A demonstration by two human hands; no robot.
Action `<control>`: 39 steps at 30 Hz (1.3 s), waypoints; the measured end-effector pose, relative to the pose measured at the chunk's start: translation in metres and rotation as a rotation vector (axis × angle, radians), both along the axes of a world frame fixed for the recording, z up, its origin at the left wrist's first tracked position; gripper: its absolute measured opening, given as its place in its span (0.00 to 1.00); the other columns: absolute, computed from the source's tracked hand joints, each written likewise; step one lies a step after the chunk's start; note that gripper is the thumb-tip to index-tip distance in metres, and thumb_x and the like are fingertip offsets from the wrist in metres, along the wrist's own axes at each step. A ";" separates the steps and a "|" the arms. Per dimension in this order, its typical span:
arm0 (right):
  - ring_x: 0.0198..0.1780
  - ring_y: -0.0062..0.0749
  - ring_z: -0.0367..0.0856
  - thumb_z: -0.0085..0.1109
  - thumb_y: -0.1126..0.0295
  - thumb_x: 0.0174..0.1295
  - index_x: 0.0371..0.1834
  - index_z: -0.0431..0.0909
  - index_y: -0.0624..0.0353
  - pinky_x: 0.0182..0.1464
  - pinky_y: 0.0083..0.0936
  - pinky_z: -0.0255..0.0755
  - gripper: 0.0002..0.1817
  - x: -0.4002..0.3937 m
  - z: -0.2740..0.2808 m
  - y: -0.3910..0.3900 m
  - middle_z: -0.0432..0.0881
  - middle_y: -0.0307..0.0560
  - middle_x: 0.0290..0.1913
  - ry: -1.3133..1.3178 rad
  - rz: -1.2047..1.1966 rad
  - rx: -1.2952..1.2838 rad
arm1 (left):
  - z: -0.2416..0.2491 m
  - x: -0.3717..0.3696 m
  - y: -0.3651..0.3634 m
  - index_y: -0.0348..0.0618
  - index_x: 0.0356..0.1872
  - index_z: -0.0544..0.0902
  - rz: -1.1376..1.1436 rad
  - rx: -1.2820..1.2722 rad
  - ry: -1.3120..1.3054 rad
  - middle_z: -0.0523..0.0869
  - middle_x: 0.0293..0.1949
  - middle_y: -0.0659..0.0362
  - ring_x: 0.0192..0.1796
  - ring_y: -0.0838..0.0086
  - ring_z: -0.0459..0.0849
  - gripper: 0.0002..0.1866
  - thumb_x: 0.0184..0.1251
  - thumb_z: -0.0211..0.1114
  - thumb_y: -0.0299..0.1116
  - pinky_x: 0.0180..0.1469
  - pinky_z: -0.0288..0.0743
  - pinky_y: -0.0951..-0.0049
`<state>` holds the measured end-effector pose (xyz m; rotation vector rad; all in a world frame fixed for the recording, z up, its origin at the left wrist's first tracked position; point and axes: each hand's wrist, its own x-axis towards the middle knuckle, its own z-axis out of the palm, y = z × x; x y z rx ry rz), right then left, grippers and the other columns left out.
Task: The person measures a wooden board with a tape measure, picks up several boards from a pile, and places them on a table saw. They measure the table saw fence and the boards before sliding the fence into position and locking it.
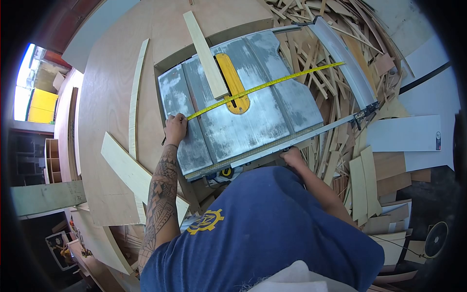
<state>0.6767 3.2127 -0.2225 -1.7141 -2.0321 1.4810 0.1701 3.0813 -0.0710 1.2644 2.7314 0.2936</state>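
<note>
A yellow tape measure (292, 76) stretches across the grey metal saw table (253, 129) and over the yellow insert plate (232, 80), its far end at the white fence rail (343, 62). My left hand (175, 129) is closed on the tape's near end at the table's left edge, with a thin dark pencil-like item under it. Beside the insert plate lies a pale wooden board (204, 53), partly on the saw table. My right hand (292, 157) is at the front rail, fingers curled near its underside; what it grips is hidden.
Plywood surface (109, 97) surrounds the saw on the left, bearing a narrow strip (137, 92) and a wide board (129, 163). Heaped wood offcuts (335, 97) lie on the right. A round fan-like object (436, 239) stands at lower right.
</note>
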 end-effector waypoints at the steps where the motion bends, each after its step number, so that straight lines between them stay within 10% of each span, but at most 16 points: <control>1: 0.17 0.35 0.82 0.71 0.65 0.55 0.21 0.83 0.71 0.24 0.35 0.76 0.17 0.000 -0.001 0.000 0.83 0.52 0.18 -0.010 -0.009 0.020 | 0.000 0.000 0.000 0.56 0.48 0.89 0.002 0.001 -0.001 0.84 0.51 0.53 0.59 0.51 0.81 0.11 0.75 0.65 0.46 0.58 0.78 0.45; 10: 0.50 0.62 0.89 0.72 0.61 0.52 0.39 0.87 0.71 0.56 0.46 0.81 0.20 -0.011 0.026 -0.011 0.89 0.71 0.44 -0.169 -0.061 0.151 | 0.001 0.003 0.001 0.57 0.48 0.87 0.011 -0.023 0.027 0.84 0.52 0.53 0.58 0.50 0.82 0.11 0.76 0.64 0.47 0.55 0.78 0.42; 20: 0.50 0.65 0.88 0.70 0.63 0.53 0.39 0.87 0.73 0.56 0.47 0.81 0.20 -0.009 0.027 -0.010 0.88 0.71 0.43 -0.178 -0.045 0.143 | 0.002 0.005 0.001 0.57 0.49 0.87 0.017 -0.039 0.036 0.84 0.53 0.54 0.59 0.51 0.82 0.11 0.76 0.64 0.47 0.56 0.78 0.41; 25: 0.21 0.44 0.86 0.73 0.65 0.53 0.31 0.83 0.78 0.33 0.36 0.81 0.19 0.001 -0.014 -0.002 0.84 0.57 0.20 -0.036 0.001 0.102 | 0.002 0.004 0.000 0.57 0.49 0.87 0.012 -0.022 0.026 0.84 0.52 0.54 0.59 0.51 0.82 0.11 0.76 0.63 0.47 0.55 0.78 0.41; 39: 0.34 0.41 0.89 0.73 0.66 0.50 0.34 0.85 0.72 0.41 0.36 0.81 0.17 0.002 0.002 0.008 0.89 0.56 0.31 -0.024 0.036 -0.125 | 0.000 0.001 -0.001 0.58 0.48 0.87 0.004 -0.001 0.014 0.84 0.52 0.53 0.58 0.50 0.82 0.11 0.76 0.63 0.47 0.54 0.79 0.41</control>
